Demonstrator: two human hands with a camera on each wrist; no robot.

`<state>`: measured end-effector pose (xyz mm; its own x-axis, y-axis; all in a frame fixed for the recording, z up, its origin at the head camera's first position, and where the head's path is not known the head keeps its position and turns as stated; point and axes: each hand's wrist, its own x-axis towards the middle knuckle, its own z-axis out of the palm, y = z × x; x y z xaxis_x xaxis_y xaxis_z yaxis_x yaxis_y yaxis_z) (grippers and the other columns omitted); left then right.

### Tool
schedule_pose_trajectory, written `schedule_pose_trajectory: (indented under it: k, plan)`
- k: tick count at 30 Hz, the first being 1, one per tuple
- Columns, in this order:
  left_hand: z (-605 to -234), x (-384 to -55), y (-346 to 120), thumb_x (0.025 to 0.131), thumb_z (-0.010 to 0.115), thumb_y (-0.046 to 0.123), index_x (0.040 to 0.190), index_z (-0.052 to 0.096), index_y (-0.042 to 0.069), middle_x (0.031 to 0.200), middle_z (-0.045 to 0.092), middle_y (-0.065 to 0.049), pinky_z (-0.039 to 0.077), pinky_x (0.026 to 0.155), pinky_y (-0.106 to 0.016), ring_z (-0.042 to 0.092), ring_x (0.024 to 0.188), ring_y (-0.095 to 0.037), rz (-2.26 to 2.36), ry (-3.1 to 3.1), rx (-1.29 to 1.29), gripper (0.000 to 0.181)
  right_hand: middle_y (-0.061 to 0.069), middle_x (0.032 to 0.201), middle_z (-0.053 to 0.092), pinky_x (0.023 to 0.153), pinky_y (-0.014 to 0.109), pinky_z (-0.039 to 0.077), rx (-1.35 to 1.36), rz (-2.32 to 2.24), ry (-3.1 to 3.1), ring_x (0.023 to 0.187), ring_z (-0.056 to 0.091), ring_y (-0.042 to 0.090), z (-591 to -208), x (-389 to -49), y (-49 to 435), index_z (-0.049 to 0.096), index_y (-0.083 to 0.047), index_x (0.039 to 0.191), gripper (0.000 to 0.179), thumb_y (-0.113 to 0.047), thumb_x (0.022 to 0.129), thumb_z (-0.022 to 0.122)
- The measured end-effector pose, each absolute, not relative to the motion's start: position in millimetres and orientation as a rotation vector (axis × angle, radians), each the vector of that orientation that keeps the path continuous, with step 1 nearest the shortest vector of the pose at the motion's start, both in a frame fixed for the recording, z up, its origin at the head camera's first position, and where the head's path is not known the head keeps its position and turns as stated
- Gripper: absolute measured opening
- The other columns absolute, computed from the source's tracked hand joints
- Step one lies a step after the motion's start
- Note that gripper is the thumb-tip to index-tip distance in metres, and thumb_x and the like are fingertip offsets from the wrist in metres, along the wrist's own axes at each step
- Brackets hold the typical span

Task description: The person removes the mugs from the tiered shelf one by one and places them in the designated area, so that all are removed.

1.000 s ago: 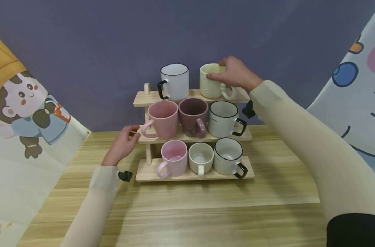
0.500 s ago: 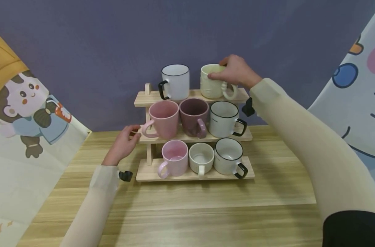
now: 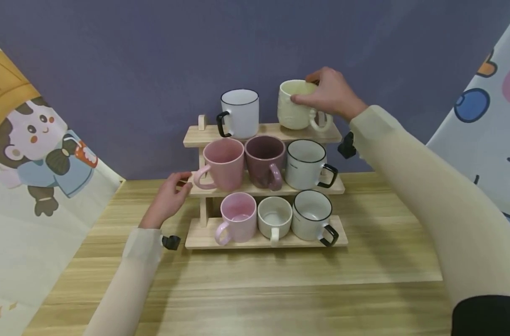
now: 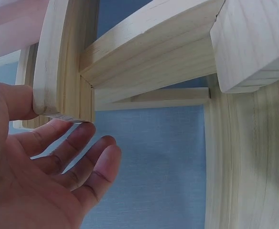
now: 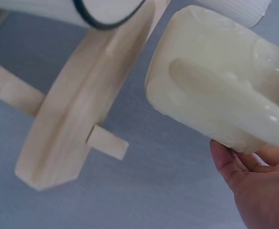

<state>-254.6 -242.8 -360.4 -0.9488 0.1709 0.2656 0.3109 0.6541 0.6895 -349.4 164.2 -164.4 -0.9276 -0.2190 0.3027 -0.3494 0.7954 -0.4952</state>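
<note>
My right hand [image 3: 332, 95] grips a pale yellow embossed mug [image 3: 294, 109] by its rim, thumb on the near side and fingers behind. The mug is raised above the top shelf's right end, its twisted handle [image 3: 321, 122] pointing right. In the right wrist view the mug [image 5: 216, 81] shows its underside and handle, apart from the shelf board [image 5: 77, 109]. My left hand [image 3: 168, 196] holds the left end of the middle shelf of a wooden rack [image 3: 196, 239]. In the left wrist view its thumb and fingertips lie around the board's end [image 4: 65, 71].
On the top shelf stands a white mug [image 3: 240, 114] with a black handle. The middle shelf bears pink [image 3: 224, 168], plum [image 3: 264, 163] and white [image 3: 304, 168] mugs. Below stand pink [image 3: 240, 221], small cream [image 3: 276, 219] and white [image 3: 311, 217] mugs. A dark wall [image 3: 154, 70] rises behind.
My right hand has lifted the pale yellow mug off the top shelf, moving it slightly up and to the right. The left hand has stayed at the middle shelf's end.
</note>
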Motion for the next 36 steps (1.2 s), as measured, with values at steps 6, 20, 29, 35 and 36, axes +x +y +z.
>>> schedule_pose_trajectory:
  k: [6, 20, 29, 35, 36]
  plan:
    - [-360, -255, -242, 0.100, 0.046, 0.018, 0.133, 0.045, -0.007, 0.123, 0.047, -0.022, 0.046, 0.086, -0.048, 0.050, 0.108, -0.035, -1.170, -2.683, -0.402, 0.041, 0.016, 0.131, 0.047, 0.091, 0.044, 0.039, 0.411, 0.793, -2.752, 0.111, 0.044, 0.028, -157, -343, 177, 0.047, 0.002, 0.136, 0.085, -0.057, 0.077, 0.064]
    - [-358, -256, -247, 0.101, 0.043, 0.024, 0.137, 0.041, -0.005, 0.127, 0.045, -0.022, 0.044, 0.089, -0.049, 0.048, 0.111, -0.035, -1.149, -2.703, -0.400, 0.046, 0.018, 0.128, 0.048, 0.083, 0.044, 0.039, 0.406, 0.755, -2.687, 0.106, 0.045, 0.031, -159, -330, 212, 0.047, 0.002, 0.136, 0.081, -0.053, 0.079, 0.065]
    - [-357, -253, -249, 0.101, 0.044, 0.020, 0.136, 0.043, -0.005, 0.127, 0.046, -0.023, 0.044, 0.088, -0.050, 0.049, 0.110, -0.036, -1.140, -2.698, -0.389, 0.044, 0.017, 0.125, 0.048, 0.076, 0.039, 0.037, 0.391, 0.735, -2.660, 0.104, 0.044, 0.031, -164, -324, 236, 0.048, 0.001, 0.135, 0.078, -0.049, 0.079, 0.068]
    - [-357, -253, -249, 0.101, 0.045, 0.019, 0.136, 0.043, -0.006, 0.126, 0.046, -0.022, 0.044, 0.088, -0.049, 0.049, 0.110, -0.037, -1.153, -2.694, -0.387, 0.043, 0.020, 0.119, 0.048, 0.073, 0.039, 0.036, 0.373, 0.677, -2.652, 0.102, 0.042, 0.032, -168, -318, 254, 0.048, 0.004, 0.134, 0.078, -0.046, 0.078, 0.070]
    - [-357, -253, -249, 0.101, 0.045, 0.019, 0.136, 0.043, -0.006, 0.125, 0.046, -0.022, 0.044, 0.088, -0.049, 0.049, 0.110, -0.037, -1.153, -2.694, -0.386, 0.043, 0.020, 0.119, 0.047, 0.073, 0.040, 0.036, 0.365, 0.670, -2.657, 0.102, 0.042, 0.033, -169, -317, 257, 0.047, 0.005, 0.134, 0.078, -0.045, 0.079, 0.070]
